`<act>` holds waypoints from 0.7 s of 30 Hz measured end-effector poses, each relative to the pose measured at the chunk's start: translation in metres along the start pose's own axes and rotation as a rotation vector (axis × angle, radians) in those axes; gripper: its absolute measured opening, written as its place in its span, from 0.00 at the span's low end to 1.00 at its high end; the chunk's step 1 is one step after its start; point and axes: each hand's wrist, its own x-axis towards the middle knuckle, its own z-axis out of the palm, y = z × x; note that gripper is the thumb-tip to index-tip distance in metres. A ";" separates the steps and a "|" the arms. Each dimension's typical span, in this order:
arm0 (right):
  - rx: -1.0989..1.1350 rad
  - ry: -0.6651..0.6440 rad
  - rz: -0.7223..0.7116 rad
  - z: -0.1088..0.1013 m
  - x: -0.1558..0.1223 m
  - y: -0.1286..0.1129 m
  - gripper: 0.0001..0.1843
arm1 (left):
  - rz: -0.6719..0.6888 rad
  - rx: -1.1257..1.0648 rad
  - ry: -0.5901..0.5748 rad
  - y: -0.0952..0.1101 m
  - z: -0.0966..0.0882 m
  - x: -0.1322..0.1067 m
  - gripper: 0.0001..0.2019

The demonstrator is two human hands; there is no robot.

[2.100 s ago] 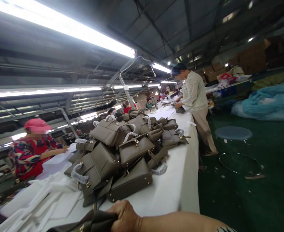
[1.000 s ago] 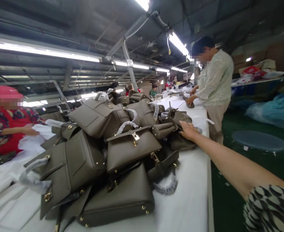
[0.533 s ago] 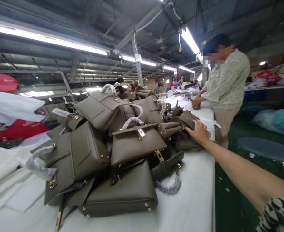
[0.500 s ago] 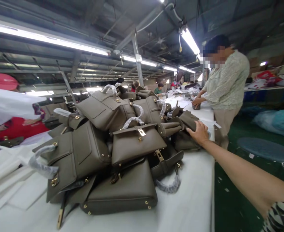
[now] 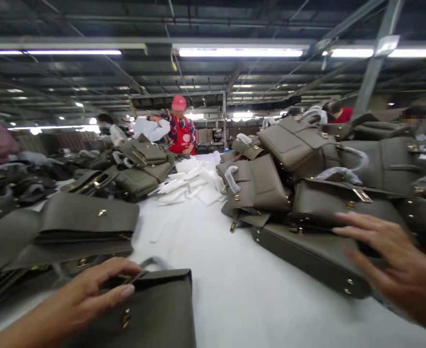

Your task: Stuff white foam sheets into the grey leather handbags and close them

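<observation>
1. The person's left hand (image 5: 85,290) is at the near left edge of the white-covered counter (image 5: 242,295), its fingers curled together and clamped on the top edge of an olive-grey leather handbag (image 5: 151,309).
2. The blurred right hand (image 5: 394,261) is at the counter's right side, fingers spread apart over a second handbag (image 5: 314,258) lying at the foot of a heap; I cannot tell whether they touch it.
3. That heap of handbags (image 5: 259,186) fills the right side; another heap (image 5: 140,169) and some flat bags (image 5: 89,217) lie along the left.
4. White sheets (image 5: 187,179) lie between the heaps, toward the far end, where a co-worker in a red apron (image 5: 181,140) stands.
</observation>
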 end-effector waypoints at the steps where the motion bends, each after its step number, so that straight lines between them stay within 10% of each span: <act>1: 0.049 -0.079 -0.080 0.018 0.004 -0.022 0.12 | 0.011 -0.017 0.000 -0.005 -0.001 -0.008 0.22; 7: 0.256 -0.512 -0.222 0.119 0.023 -0.120 0.17 | 0.071 -0.022 0.101 -0.047 -0.007 -0.061 0.27; 13: 0.510 -0.702 -0.155 0.234 0.107 -0.200 0.12 | 0.128 -0.365 0.220 -0.074 0.001 -0.038 0.14; 21: 0.236 -0.852 0.027 0.383 0.141 -0.214 0.15 | 0.094 -0.352 0.370 -0.122 0.036 -0.026 0.13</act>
